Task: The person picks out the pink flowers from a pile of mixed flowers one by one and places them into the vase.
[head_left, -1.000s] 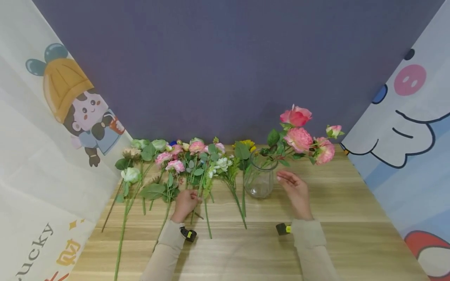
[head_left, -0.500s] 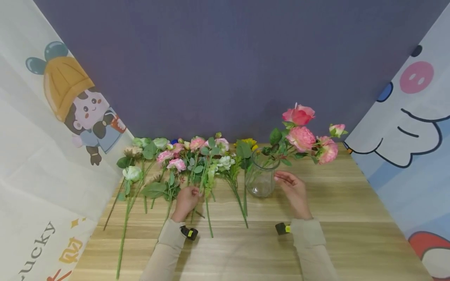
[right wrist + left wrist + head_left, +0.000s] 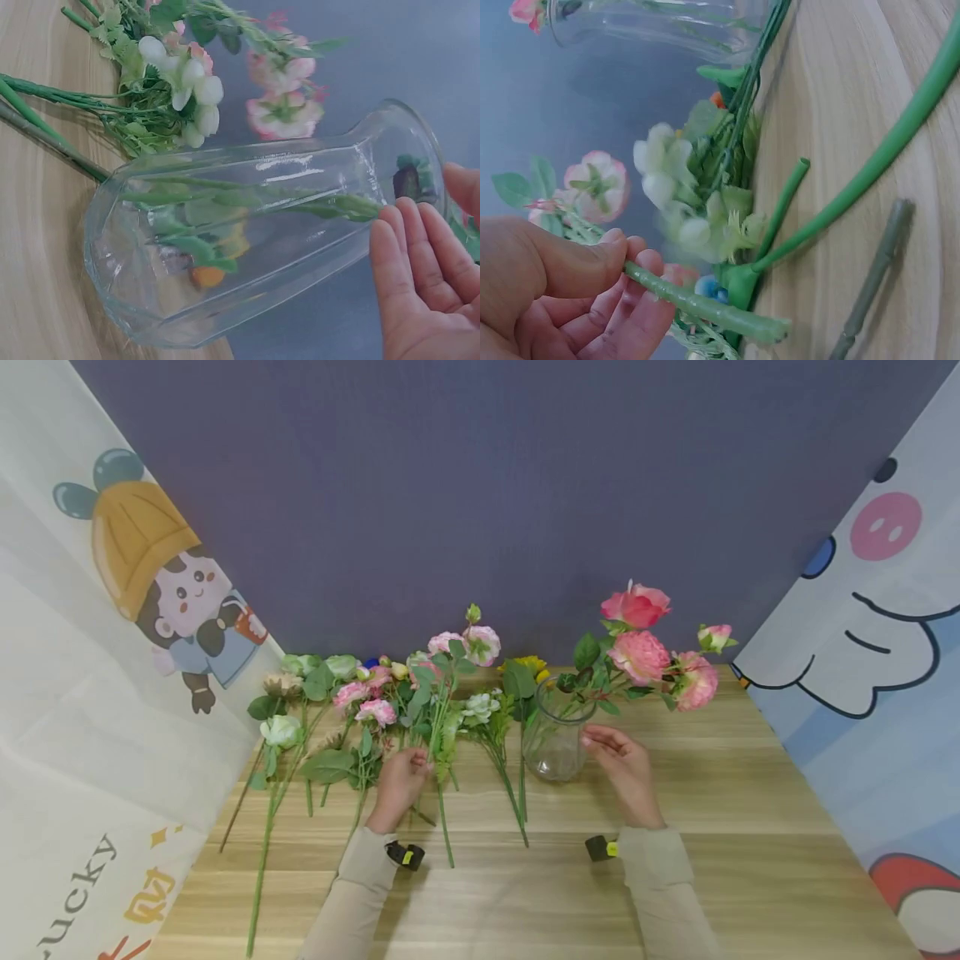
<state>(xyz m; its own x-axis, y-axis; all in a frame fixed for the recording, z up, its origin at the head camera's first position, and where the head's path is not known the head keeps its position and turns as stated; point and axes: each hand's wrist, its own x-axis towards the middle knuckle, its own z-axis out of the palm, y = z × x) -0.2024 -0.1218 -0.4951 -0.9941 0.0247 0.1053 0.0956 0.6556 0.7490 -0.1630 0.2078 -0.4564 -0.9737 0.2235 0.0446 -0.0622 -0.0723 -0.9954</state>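
My left hand (image 3: 399,783) pinches the lower stem (image 3: 705,306) of an artificial flower between thumb and fingers. Its pale pink-and-white blooms (image 3: 482,646) stand above the flowers lying behind. The cut end of the stem points free of the fingers in the left wrist view. On the table stands a clear glass vase (image 3: 553,753), with large pink flowers (image 3: 639,657) leaning out of it to the right. My right hand (image 3: 624,770) is at the vase's right side, fingers nearly straight. In the right wrist view those fingertips lie close to the neck; contact is unclear.
Several loose flowers, pink ones (image 3: 375,712) and a pale green one (image 3: 281,732), lie across the left of the wooden table (image 3: 510,902). A white-flowered stem (image 3: 480,708) and a yellow flower (image 3: 531,667) lie left of the vase. A dark panel (image 3: 480,510) rises behind.
My left hand has lifted slightly, and the pink-and-white blooms have risen from among the lying flowers. My right hand has shifted a little to the left, closer to the vase.
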